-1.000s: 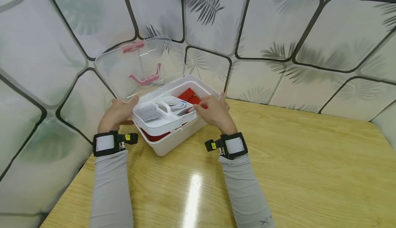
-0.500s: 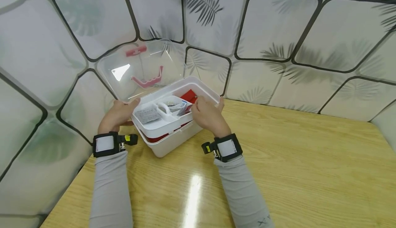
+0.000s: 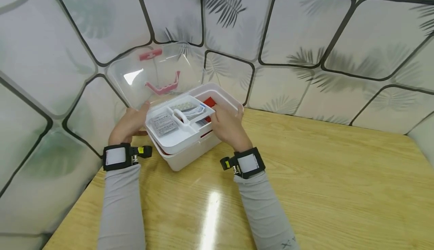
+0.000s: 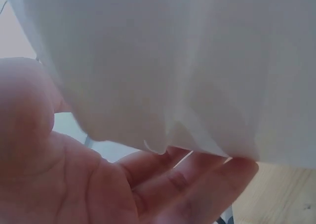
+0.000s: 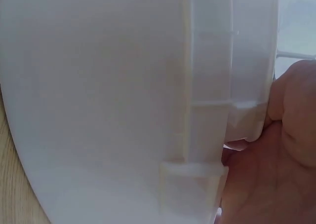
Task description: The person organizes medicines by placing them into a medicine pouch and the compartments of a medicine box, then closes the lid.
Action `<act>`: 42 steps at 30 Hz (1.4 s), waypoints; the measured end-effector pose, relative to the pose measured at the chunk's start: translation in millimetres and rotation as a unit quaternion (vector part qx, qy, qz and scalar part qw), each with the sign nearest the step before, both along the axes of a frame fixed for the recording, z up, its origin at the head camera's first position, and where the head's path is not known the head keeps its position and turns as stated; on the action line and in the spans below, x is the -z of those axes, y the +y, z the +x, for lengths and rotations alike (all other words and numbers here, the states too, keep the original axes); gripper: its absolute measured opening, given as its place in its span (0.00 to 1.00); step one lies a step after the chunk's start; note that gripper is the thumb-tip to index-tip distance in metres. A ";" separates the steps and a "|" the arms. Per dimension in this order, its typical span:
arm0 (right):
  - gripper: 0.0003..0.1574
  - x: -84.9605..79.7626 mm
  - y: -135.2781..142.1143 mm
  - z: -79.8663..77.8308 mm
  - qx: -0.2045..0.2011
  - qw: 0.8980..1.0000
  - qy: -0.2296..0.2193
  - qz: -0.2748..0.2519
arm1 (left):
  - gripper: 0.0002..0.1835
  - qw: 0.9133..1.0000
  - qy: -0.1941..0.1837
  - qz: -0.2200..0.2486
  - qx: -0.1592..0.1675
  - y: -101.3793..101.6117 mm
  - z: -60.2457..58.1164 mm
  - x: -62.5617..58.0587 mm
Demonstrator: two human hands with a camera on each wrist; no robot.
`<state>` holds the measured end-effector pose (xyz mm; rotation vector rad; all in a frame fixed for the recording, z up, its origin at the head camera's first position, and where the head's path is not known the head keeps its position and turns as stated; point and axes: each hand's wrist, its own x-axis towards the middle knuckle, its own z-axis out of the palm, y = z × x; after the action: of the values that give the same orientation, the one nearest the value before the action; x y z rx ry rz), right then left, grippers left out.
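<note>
A white first-aid box (image 3: 190, 155) stands on the table, its clear lid (image 3: 127, 67) raised at the back. My right hand (image 3: 228, 126) grips the right end of the white inner tray (image 3: 176, 143), which has a looped middle handle (image 3: 181, 117). The tray sits tilted, raised above the box's rim. At the box's left end, my left hand (image 3: 130, 123) holds the wall, thumb near the rim and fingers (image 4: 197, 189) against the outside. In the tray lie a silver blister pack (image 3: 164, 124) and a white packet with blue print (image 3: 199, 110). Something red (image 3: 210, 102) shows beneath the tray.
The lid carries a pink handle (image 3: 164, 88) and a pink latch (image 3: 150, 54). It leans near the patterned wall covering (image 3: 234, 80) behind the wooden table (image 3: 322, 174).
My right hand has closed onto the tray's end, moving slightly left. The tray has risen in the box and covers more of the red thing. My left hand stays at the box's left end.
</note>
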<state>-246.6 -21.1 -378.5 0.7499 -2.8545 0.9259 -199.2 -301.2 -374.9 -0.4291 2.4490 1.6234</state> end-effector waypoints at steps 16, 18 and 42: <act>0.19 8.8 -10.3 2.2 0.066 0.994 0.001 -0.083 | 0.52 0.999 -0.014 0.035 0.014 -3.7 2.8 2.8; 0.19 8.6 -11.5 3.3 0.072 0.994 0.006 -0.085 | 0.52 0.999 -0.009 0.031 0.017 -3.4 1.4 1.5; 0.21 10.9 -20.6 7.6 0.102 0.985 0.043 -0.132 | 0.58 0.999 -0.018 0.035 0.024 -7.1 1.3 -5.5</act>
<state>-239.0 -41.7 -389.4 0.4486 -2.5997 1.1765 -197.9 -308.4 -369.4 -0.3829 2.3498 1.6626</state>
